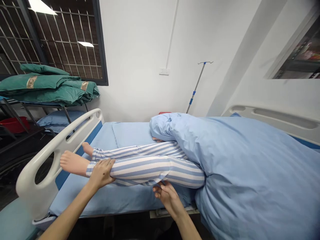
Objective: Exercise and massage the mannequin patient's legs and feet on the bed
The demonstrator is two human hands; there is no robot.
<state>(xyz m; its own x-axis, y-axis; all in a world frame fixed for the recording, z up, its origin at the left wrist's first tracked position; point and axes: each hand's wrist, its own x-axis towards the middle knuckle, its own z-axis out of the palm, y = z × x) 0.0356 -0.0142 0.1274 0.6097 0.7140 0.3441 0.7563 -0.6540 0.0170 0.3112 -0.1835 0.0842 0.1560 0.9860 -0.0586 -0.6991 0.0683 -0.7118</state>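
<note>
We have our left hand (102, 173) on the near leg (150, 168), low down, close to the bare foot (75, 163). It wraps around the leg, with the fingers over the top and the thumb on the side close to us. Our right hand (167, 195) is by the knee, touching the low edge of the striped pants (180, 170). Its fingers are bent, and some tips hide by the cloth, so we cannot tell if they pinch it or just touch it.

The near leg lies along the bed, on the blue sheet (100, 200). The far leg (140, 150) lies just behind it, in the same pants (blue and white stripes, like a candy stick). Its foot (87, 149) is bare too. Both feet are near the white footboard (27, 196). On the right, a big puffy blue blanket (240, 166) covers everything above the legs.

Behind the bed we see a white wall (135, 53) with a socket (164, 71) on it. A thin pole (198, 83) with hooks on top stands near the wall. On our left, green blankets (50, 86) sit in a pile under a window (67, 43) with bars. A red tub (16, 125) is lower down, beside some metal legs.
</note>
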